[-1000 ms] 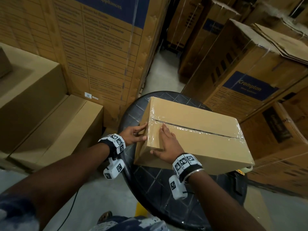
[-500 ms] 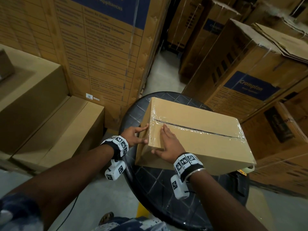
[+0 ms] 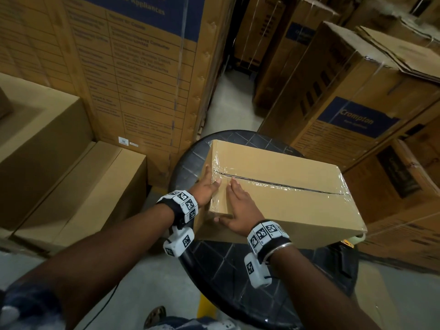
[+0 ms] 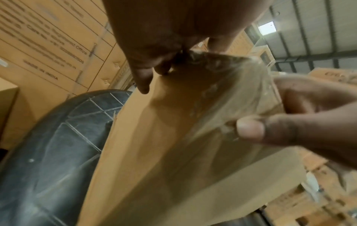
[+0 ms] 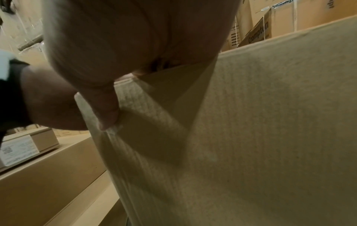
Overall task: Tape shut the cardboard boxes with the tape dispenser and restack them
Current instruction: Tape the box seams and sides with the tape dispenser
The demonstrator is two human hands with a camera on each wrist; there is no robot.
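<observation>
Cardboard box [image 3: 285,186] sits on your round black counter [image 3: 228,277], long side running away to the right, one corner past the counter's right rim. Clear tape [image 3: 281,185] covers the top seam and wraps down over the near-left end, wrinkled there. Your left hand [image 3: 206,188] lies on that left end face, fingers straight up the side, thumb over the top edge onto the tape; it presses, does not grip. Your right hand [image 3: 238,210] lies flat on the top near the same corner, fingers straight and pointing along the seam, thumb hooked down over the near side; open, pressing. Left wrist view shows the fingers [image 4: 142,76] on the end face with wrinkled tape beside them. Right wrist view shows the thumb [image 5: 106,110] on the near face. Plain boxes [image 3: 78,194] are stacked at left, big printed cartons [image 3: 147,67] behind and at right. Dispenser: cannot tell where.
</observation>
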